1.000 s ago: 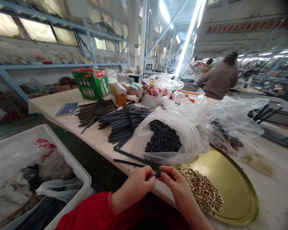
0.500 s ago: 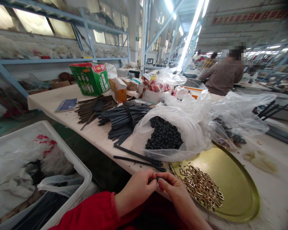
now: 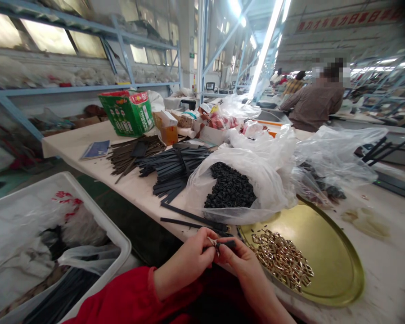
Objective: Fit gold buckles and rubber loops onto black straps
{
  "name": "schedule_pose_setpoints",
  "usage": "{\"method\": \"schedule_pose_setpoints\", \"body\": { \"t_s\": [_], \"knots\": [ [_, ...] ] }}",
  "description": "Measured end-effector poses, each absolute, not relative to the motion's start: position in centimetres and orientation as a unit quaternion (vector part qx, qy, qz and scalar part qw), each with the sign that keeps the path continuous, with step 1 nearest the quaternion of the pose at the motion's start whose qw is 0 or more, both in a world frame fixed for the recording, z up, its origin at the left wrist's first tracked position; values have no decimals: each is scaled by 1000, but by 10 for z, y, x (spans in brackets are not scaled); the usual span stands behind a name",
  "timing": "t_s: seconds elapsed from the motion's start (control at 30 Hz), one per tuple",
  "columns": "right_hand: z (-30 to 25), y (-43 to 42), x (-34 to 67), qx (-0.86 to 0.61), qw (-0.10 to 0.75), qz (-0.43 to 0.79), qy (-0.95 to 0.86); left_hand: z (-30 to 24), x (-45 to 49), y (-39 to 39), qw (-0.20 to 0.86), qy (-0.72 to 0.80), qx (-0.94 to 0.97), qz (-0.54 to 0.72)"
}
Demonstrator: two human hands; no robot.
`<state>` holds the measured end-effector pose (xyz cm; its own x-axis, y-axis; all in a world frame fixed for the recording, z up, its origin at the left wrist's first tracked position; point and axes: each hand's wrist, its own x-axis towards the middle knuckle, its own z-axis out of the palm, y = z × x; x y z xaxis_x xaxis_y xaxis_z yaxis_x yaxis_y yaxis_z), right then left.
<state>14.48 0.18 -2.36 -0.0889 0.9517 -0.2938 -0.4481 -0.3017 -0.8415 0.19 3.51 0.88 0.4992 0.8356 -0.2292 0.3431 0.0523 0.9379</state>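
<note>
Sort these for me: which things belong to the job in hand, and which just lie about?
Probably the job:
small black piece in the right hand
small black loops
shiny gold metal links
long flat black strips

Probably just lying about:
green and red cardboard box
flat blue booklet

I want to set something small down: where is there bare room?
The gold tray is bare right of its metal pieces, and so is the tabletop between the tray's right rim and the picture's edge. It's crowded left of the tray, with the plastic bag and the black strips.
</note>
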Motion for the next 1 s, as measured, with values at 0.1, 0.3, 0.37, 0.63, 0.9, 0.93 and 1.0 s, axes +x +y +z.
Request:
{"method": "schedule_pose_setpoints", "body": {
  "t_s": [0.1,0.3,0.37,0.63,0.9,0.93,1.0],
  "knots": [
    [-19,-5,149,-391,530,707,-258,9,-1,35,547,479,657,200],
    [-24,-13,151,-364,479,759,-248,17,-4,30,446,523,706,172],
    [-27,-14,149,-347,461,774,-261,18,-4,29,442,523,711,161],
    [-38,-10,149,-346,481,753,-286,16,-4,25,493,505,684,184],
    [-44,1,149,-544,498,568,-364,19,3,32,707,473,498,171],
    [-44,0,151,-551,468,560,-404,18,3,33,721,465,484,172],
    [-45,-2,155,-549,408,544,-485,15,2,35,734,459,473,168]
  ]
}}
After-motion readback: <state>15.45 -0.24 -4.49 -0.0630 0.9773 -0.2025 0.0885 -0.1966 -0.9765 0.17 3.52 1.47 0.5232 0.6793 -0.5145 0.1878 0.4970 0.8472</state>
